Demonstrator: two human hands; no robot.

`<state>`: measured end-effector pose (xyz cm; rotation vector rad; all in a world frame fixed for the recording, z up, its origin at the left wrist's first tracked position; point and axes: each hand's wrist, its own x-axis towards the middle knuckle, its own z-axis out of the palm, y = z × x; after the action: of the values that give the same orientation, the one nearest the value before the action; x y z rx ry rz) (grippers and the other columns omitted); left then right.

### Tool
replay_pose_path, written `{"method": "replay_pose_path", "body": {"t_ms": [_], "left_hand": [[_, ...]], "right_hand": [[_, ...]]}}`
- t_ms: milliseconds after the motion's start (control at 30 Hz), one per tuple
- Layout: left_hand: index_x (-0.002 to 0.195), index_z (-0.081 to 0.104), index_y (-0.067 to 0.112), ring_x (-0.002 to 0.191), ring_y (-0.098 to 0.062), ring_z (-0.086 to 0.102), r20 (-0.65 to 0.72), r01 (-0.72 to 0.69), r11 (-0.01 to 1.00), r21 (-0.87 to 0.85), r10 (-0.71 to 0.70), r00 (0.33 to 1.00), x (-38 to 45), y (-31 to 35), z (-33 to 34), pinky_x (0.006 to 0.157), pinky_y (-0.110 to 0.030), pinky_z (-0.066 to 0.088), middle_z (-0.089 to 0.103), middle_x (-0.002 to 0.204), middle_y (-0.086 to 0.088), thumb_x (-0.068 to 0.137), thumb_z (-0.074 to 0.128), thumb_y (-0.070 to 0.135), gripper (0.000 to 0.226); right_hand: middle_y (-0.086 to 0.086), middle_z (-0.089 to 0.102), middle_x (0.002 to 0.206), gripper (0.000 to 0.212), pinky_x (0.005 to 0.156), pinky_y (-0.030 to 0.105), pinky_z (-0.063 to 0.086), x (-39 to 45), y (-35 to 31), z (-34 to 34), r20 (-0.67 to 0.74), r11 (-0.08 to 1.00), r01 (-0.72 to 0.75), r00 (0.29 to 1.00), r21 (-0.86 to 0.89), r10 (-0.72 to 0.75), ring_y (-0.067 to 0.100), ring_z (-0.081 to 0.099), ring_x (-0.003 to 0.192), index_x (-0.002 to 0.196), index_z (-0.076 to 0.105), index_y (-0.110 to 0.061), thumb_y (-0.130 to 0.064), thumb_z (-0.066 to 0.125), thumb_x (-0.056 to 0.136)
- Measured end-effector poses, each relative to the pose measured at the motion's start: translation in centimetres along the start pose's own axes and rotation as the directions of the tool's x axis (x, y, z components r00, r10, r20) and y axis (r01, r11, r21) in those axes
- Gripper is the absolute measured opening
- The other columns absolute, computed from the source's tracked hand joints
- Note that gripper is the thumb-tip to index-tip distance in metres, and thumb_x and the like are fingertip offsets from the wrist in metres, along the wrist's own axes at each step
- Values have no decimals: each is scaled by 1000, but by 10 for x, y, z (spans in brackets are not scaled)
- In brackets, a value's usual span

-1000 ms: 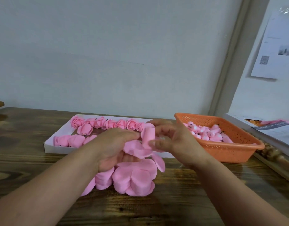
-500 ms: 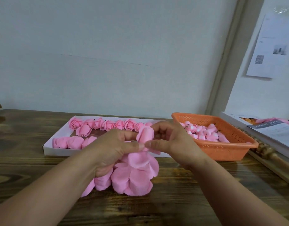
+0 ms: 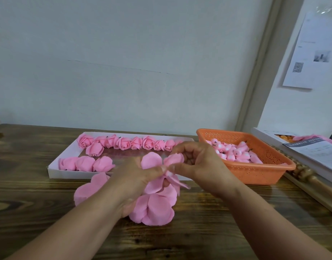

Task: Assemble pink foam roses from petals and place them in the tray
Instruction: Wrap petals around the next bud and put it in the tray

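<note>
Pink foam fills nearly every part of this scene, and most of it sits where the hands can reach without stretching. Both hands meet just above the dark wooden worktop [image 3: 199, 231]. The left hand [image 3: 135, 177] pinches the half-built pink foam rose [image 3: 161, 175] between thumb and fingers, probably to keep its gathered base from springing apart. The right hand [image 3: 200, 164] has curled fingers and nips one thin petal [image 3: 173, 159] at the top, apparently wrapping it round the core. Beneath them lies a loose heap of round pink foam petals [image 3: 152, 209], touching the left hand's heel, so the next layer is directly below the work.

Just beyond the hands, the shallow white cardboard tray [image 3: 54, 166] holds finished pink roses [image 3: 124, 143] in a far row and a short near row at its left (much of its floor looks unfilled, so I judge the task well short of done). At the right, the perforated orange plastic basket [image 3: 255, 171] holds small pink and white buds [image 3: 234, 151], likely the cores, beside the right hand.
</note>
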<state>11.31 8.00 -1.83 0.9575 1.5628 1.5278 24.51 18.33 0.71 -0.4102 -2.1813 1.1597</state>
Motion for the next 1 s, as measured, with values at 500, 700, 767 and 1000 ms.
{"method": "replay_pose_path", "body": {"t_ms": [500,700,767,1000], "left_hand": [[84,69,6,73,-30,70,-278,171,985,-39,-175,945,11,-14,14,72,-42,60,72,75,-14,91,61,16,14],[70,69,10,44,6,55,-113,58,994,94,-47,992,2,-8,21,43,-11,42,64,51,7,97,50,20,35],[59,66,16,44,0,52,-94,30,988,151,-16,995,2,-8,20,49,-18,43,59,48,8,96,49,19,40],[84,74,12,63,-7,58,58,-98,989,111,92,994,0,-11,16,54,-14,45,68,72,-14,85,69,21,10]], "right_hand": [[-14,47,44,26,45,13,32,4,13,4,81,983,-57,994,-176,73,-1,39,41,70,60,-19,5,68,78],[-14,44,44,20,44,12,28,14,4,2,175,958,-29,981,-285,82,0,37,41,75,64,-16,3,63,81],[-13,44,44,19,45,15,29,17,4,-1,156,959,-44,984,-279,91,0,37,42,82,64,-14,5,62,80],[-1,47,52,23,49,21,33,16,8,-1,57,986,-112,991,-124,120,9,39,47,93,59,-10,1,71,77]]}}
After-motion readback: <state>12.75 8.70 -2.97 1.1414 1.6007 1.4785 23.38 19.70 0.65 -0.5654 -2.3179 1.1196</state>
